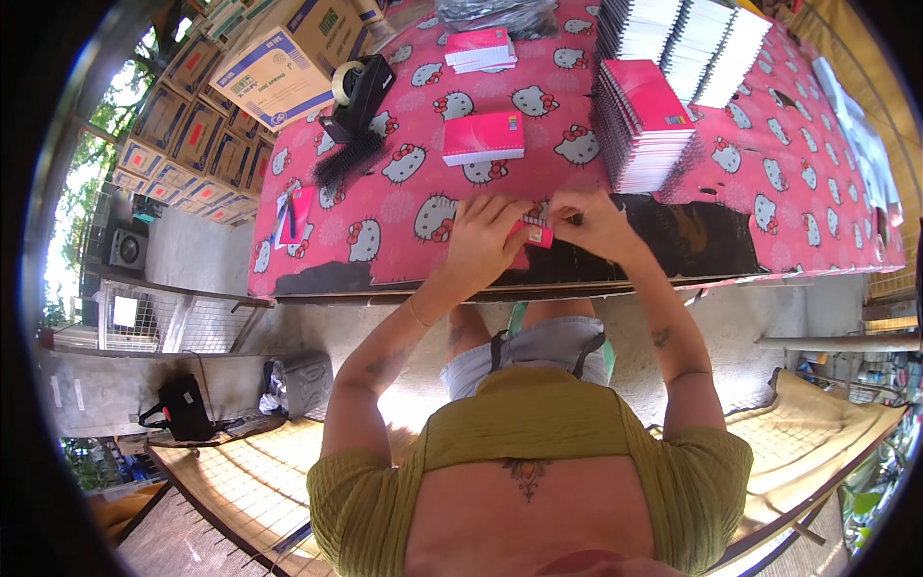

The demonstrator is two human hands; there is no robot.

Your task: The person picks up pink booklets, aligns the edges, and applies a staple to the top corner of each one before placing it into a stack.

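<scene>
Both my hands meet at the near edge of the table over one small pink notebook (pixel 532 234). My left hand (pixel 484 240) lies on its left side and holds it. My right hand (pixel 588 221) pinches at its top right edge, near the spiral binding. Just beyond them on the pink cartoon-cat tablecloth (pixel 385 207) lies a small stack of pink notebooks (pixel 483 137). A tall pile of spiral notebooks (pixel 642 125) stands to the right of it.
Another pink stack (pixel 478 48) and white spiral pads (pixel 683 38) sit at the far side. A black tape dispenser (pixel 358 88) and a black brush (pixel 344 159) lie at the left, with cardboard boxes (pixel 279 58) behind. A black bag (pixel 183 409) rests on the floor.
</scene>
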